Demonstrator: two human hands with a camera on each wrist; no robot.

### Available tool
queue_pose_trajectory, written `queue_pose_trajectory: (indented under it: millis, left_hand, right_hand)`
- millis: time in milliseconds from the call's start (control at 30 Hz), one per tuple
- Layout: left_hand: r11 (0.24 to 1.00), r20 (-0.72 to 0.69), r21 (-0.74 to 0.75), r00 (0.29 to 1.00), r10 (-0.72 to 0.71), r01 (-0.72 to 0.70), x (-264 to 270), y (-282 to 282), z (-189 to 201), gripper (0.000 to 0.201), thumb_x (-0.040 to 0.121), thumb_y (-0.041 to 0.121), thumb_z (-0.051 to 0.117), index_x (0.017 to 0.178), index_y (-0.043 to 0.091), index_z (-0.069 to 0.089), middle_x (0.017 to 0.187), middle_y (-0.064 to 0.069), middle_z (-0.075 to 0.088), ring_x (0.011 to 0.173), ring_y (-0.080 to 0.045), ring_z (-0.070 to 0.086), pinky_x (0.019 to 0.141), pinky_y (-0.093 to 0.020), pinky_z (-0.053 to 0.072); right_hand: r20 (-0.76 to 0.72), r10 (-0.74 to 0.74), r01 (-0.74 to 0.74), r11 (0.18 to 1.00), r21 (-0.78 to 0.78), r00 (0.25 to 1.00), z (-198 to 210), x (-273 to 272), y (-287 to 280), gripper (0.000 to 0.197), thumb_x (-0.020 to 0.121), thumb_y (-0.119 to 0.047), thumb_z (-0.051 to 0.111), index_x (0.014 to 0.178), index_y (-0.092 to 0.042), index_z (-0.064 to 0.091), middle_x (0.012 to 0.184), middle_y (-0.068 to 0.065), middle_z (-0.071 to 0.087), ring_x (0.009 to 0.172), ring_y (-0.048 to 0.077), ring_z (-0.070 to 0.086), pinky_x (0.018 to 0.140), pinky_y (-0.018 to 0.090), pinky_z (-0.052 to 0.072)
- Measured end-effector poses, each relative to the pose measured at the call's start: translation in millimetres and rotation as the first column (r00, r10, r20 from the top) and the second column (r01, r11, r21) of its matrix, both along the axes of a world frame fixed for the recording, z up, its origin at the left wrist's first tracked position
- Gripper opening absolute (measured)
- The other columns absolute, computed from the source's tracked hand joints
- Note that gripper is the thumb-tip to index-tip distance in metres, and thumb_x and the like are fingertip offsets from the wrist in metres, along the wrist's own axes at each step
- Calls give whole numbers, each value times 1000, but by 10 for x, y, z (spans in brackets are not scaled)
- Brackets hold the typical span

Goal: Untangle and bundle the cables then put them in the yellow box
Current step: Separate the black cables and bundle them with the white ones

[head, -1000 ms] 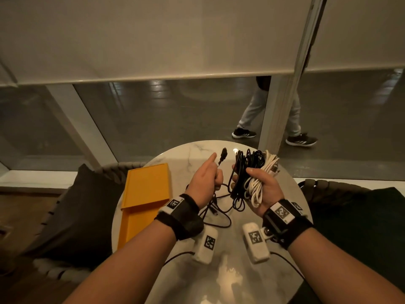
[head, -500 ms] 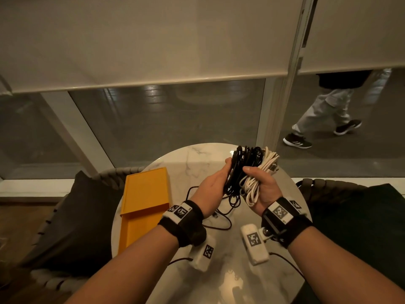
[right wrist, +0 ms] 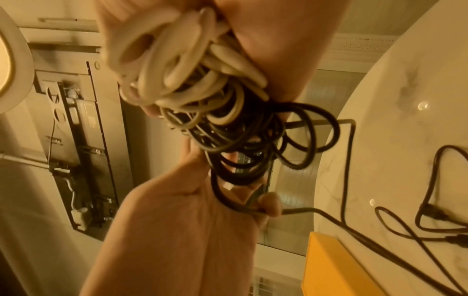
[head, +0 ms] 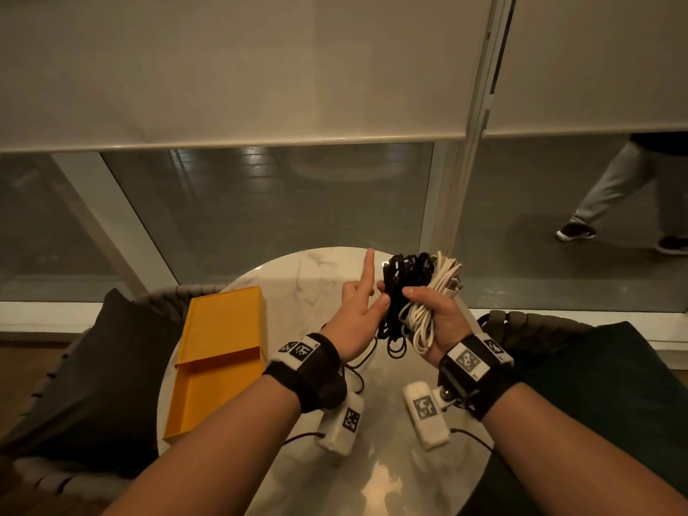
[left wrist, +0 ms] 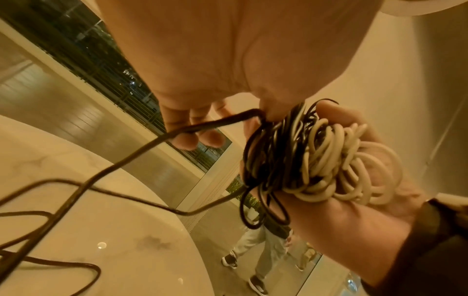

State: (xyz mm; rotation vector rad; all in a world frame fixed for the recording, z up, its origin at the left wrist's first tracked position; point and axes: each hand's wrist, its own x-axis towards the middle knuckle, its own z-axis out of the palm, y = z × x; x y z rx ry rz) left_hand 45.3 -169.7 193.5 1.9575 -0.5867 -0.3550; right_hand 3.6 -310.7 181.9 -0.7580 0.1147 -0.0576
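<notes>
From the head camera, the person's right hand [head: 435, 322] is wrapped tight around a fat bunch of cables, so the loops cannot fall apart. The black cable [head: 404, 288] makes thin, dark loops. The white cable [head: 433, 292] makes thicker, pale loops right beside them. The left hand [head: 357, 318] is next to the bunch with one finger pointing up and its thumb touching the black loops. The yellow box [head: 223, 348] lies open on the round marble table [head: 305, 277], well to the left, probably waiting for the bunch. It looks flat, hard and smooth.

From the left wrist camera, the left hand [left wrist: 228, 70] has the loose end of the black cable [left wrist: 142, 148] running across its curled fingers. It seems to be feeding it round the bunch. The rest of the cable trails down onto the shiny table [left wrist: 126, 240]. The white cable [left wrist: 341, 164] looks rubbery and round.

From the right wrist camera, the right hand [right wrist: 266, 40] squeezes the white cable [right wrist: 182, 66] and black cable [right wrist: 253, 140] together. The left hand [right wrist: 192, 230] pinches the black strand with its thumb. A corner of the yellow box [right wrist: 334, 266] shows below.
</notes>
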Motion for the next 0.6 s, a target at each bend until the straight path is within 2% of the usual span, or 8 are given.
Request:
queue_pose_trajectory:
  millis: [100,167,233,300,367,433,500,600]
  left_hand:
    - [1000,-71,-26,997,13,-14,14,-91,-3,74,104,41,39,146,50,-22,127,-7,45,118,-20,52,108,-40,41]
    - [997,-141,-73,990,0,-10,-2,-140,4,75,105,36,39,147,46,-23,125,-5,47,118,-18,52,106,-34,42]
    - [991,-194,-131,981,-22,-4,-19,-196,45,77,105,30,39,149,41,-24,120,-1,47,116,-12,51,94,-17,43]
    - [989,-216,-149,976,-41,9,-46,-254,108,77,106,27,38,149,37,-24,126,4,41,120,-8,44,88,-9,38]
    - [988,-209,-153,977,-44,12,-50,-274,123,77,106,26,38,150,34,-24,132,7,33,126,-9,39,84,-5,39]
    - [992,-199,-120,979,-53,29,-44,-258,99,78,105,32,40,150,36,-24,126,12,37,116,-6,47,76,-6,45]
    - [999,-156,-12,986,-54,52,-22,-204,56,77,101,47,41,152,40,-17,114,12,47,98,-2,54,75,-15,46]
    - [984,-49,169,997,-52,60,67,-29,-35,67,96,57,41,154,39,12,109,6,59,96,-8,59,86,-27,49]
  right_hand:
    - [22,31,-33,997,67,999,18,-47,-95,35,78,-3,63,112,2,70,107,24,72,103,40,71,82,50,60]
    - [26,50,-51,997,65,998,-6,-56,-160,46,66,-7,77,111,2,73,115,25,70,111,42,67,91,53,57]
    - [18,83,-84,993,82,996,-30,-62,-210,69,53,-11,90,118,2,70,121,26,67,115,41,65,96,53,54]
    - [26,97,-99,988,121,995,-39,-62,-246,81,51,-11,92,125,4,65,127,28,63,118,40,64,95,50,55]
    - [49,126,-132,982,138,991,-31,-56,-268,80,53,-9,91,126,4,64,129,30,62,119,41,63,90,50,57]
    - [65,152,-158,981,109,986,-34,-33,-301,69,55,-11,89,119,3,68,118,28,67,113,42,66,85,50,58]
    - [70,140,-144,988,62,988,-7,-9,-335,62,60,-13,85,117,3,66,108,25,68,104,41,68,84,50,58]
    - [96,89,-94,995,45,991,98,54,-364,72,57,-21,89,118,4,60,105,21,63,89,30,67,82,43,57]
